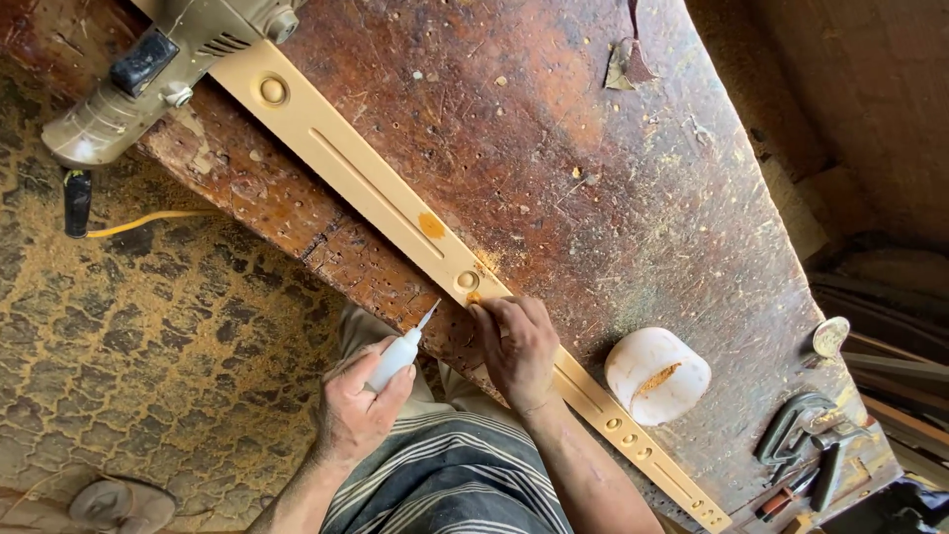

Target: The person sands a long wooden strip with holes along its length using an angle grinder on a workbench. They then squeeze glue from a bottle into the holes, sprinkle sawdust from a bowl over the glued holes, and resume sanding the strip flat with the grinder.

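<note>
A long pale carved wooden strip (376,183) lies diagonally on a worn brown workbench (613,198). It has round bosses, grooves and an orange filler patch (432,225). My left hand (358,403) grips a small white squeeze bottle (398,354) whose thin nozzle points up toward the strip's edge. My right hand (519,346) rests on the strip, fingertips pressing an orange spot beside a round boss (468,281).
A beige power tool (158,69) sits on the strip's far end at upper left, with a yellow cord (148,220) below. A white tub of orange filler (656,376) stands right of the strip. A metal clamp (796,425) and hand tools lie at lower right. Sawdust covers the floor.
</note>
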